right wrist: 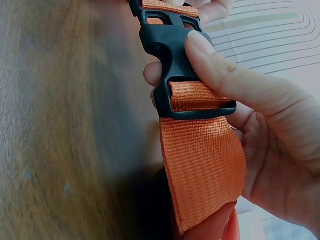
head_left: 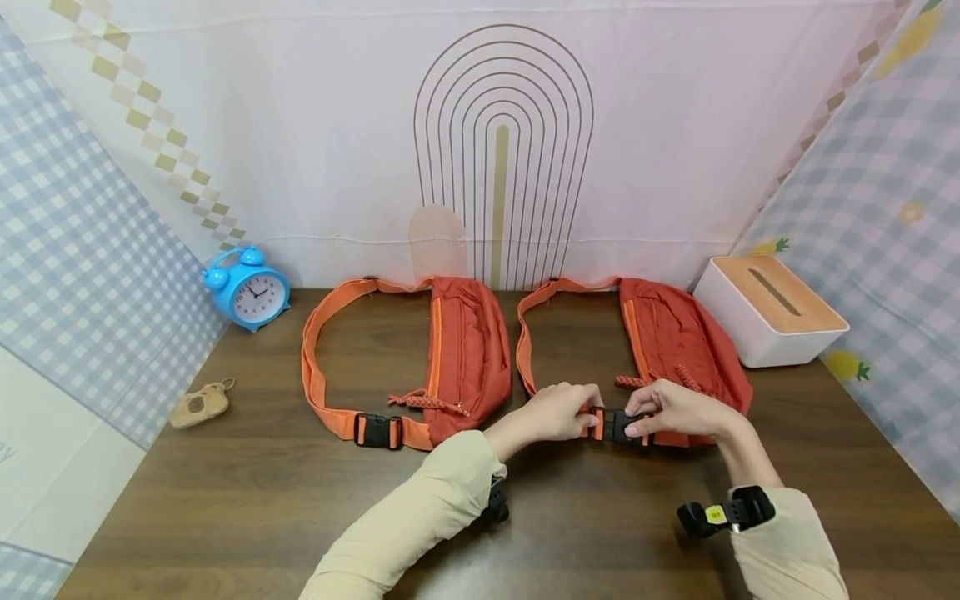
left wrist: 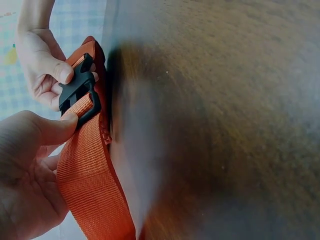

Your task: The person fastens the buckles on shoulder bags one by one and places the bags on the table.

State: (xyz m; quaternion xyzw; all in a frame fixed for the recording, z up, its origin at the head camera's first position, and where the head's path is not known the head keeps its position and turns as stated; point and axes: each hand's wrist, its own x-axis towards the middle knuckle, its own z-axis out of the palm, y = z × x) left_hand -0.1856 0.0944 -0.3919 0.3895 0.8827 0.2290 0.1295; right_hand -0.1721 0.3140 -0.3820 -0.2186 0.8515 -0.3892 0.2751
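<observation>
Between my two hands is the black side-release buckle [head_left: 617, 426] of the right-hand red waist bag [head_left: 678, 342]. My left hand [head_left: 558, 410] pinches the orange strap [left wrist: 95, 175] at the buckle's left end, thumb on the webbing. With thumb and fingers my right hand [head_left: 675, 410] grips the buckle's wider socket half [right wrist: 172, 55]. In the right wrist view the prong half [right wrist: 165, 19] sits in line with the socket, its frame partly showing outside. A second red waist bag [head_left: 468, 358] lies to the left, its buckle [head_left: 377, 431] joined and its strap looped on the table.
A blue alarm clock [head_left: 255, 292] stands at the back left, with a small tan pouch-like item [head_left: 201, 406] nearer the left edge. At the back right, a white tissue box [head_left: 787, 342] with a wooden lid stands beside the right bag. Fabric curtains [head_left: 337, 150] border the wooden table [head_left: 247, 508].
</observation>
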